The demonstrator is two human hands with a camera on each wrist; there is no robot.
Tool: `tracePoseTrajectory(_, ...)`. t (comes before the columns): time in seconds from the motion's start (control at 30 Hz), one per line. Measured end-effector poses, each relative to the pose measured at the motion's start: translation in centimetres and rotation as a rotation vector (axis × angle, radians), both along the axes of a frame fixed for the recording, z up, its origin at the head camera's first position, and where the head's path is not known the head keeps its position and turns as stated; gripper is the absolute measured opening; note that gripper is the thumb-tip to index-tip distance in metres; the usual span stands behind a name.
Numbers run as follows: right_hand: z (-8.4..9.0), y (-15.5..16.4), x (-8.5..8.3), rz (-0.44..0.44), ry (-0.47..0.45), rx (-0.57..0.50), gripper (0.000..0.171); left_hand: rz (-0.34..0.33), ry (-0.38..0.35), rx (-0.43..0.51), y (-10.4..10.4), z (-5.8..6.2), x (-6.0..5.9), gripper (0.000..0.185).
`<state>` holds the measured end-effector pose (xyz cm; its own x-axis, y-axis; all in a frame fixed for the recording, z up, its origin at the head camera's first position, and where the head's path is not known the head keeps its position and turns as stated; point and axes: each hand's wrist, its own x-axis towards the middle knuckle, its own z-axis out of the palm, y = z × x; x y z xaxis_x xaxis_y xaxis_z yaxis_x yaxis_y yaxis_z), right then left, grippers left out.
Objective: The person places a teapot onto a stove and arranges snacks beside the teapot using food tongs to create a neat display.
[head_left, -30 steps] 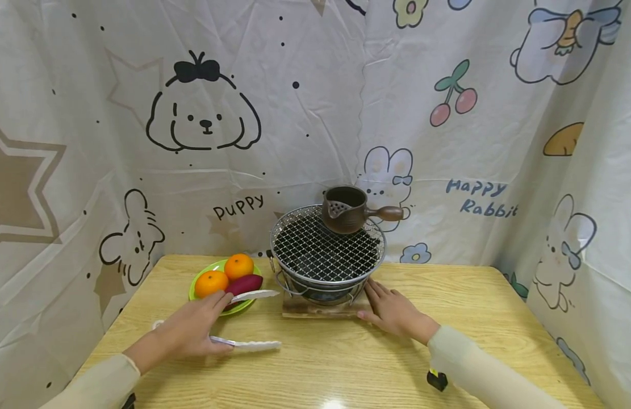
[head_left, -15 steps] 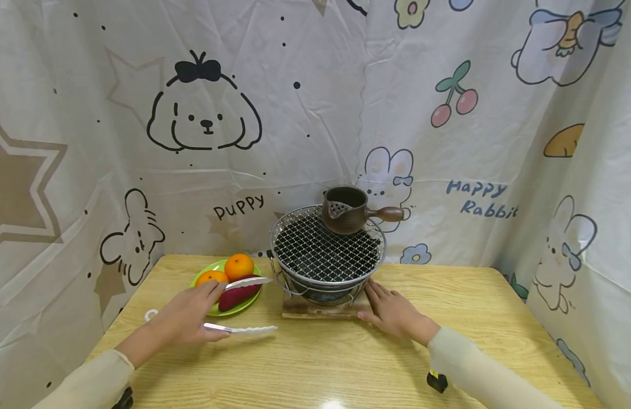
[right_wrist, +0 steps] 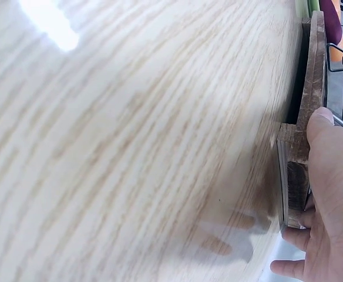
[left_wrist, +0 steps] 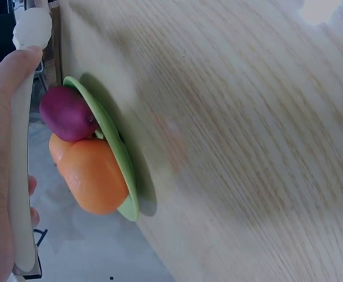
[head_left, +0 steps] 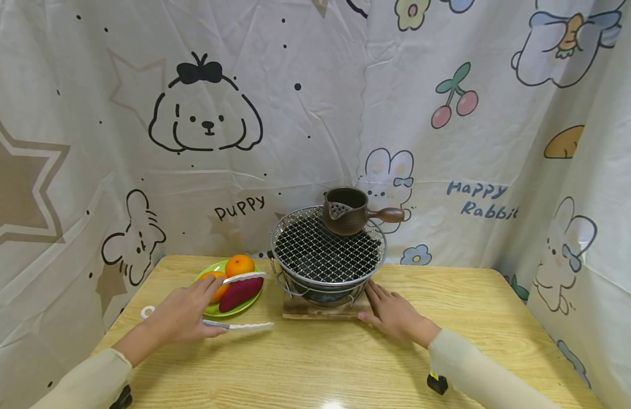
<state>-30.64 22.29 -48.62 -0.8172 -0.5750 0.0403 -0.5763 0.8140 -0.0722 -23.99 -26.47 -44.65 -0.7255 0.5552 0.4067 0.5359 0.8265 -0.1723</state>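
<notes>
Left hand (head_left: 184, 316) is gripping white plastic tongs (head_left: 241, 301), arms spread, upper tip reaching over the green plate (head_left: 228, 311) of oranges (head_left: 239, 264) and purple sweet potato (head_left: 241, 293), lower left of centre. Right hand (head_left: 394, 312) is lying flat, fingers straight, against the wooden base (head_left: 320, 308) under the round wire-mesh grill (head_left: 326, 250) at frame centre

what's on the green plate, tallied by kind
oranges: 2
sweet potato: 1
total: 3
</notes>
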Motion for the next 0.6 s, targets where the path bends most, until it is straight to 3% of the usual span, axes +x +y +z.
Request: tracePoseTrajectory(0.6, 0.1, -0.1, 0.2, 0.004, 0.0, -0.01, 0.08, 0.063, 0.011, 0.055, -0.9, 1.6, -0.6, 0.1)
